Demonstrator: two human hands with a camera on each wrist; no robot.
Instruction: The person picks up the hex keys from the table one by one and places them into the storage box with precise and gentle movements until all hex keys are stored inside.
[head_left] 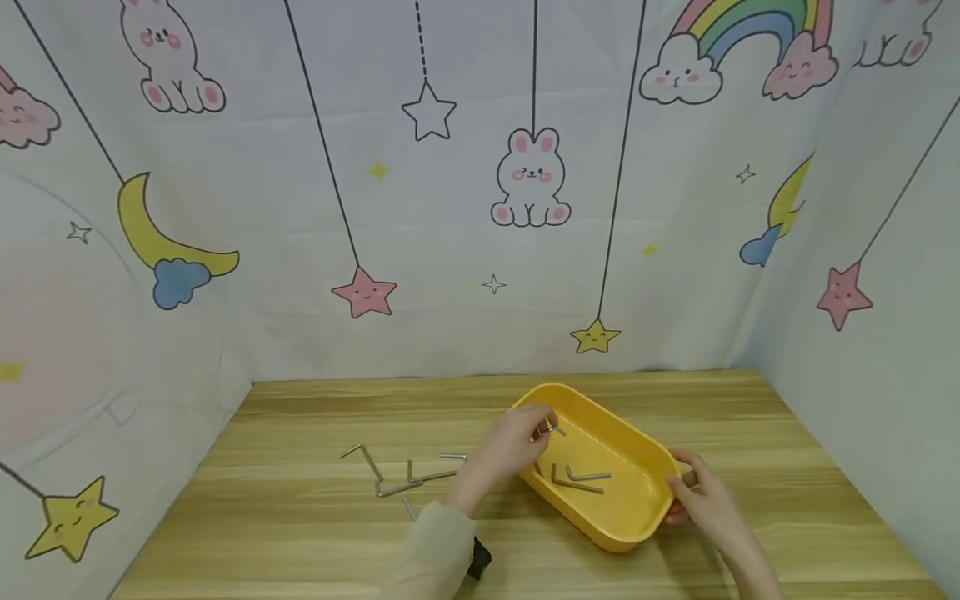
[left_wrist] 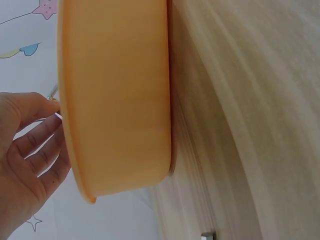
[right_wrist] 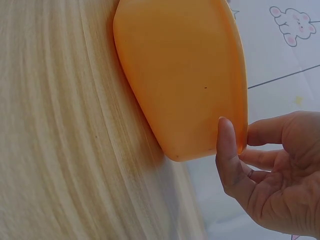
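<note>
Found the desk beneath the tray, right of middle and towards the far edge. Judged a tug from the right hand, gripping the tray's right end, likely to slide or tip it. Saw the left hand over the tray's left end, pinching a silver key; judged a loose pinch, so near the rim, liable to spill it outside. Noted the sleeve in the way, across the desk's near side, partly covering a black object. Counted three more keys inside, at least five loose keys left of the tray.
</note>
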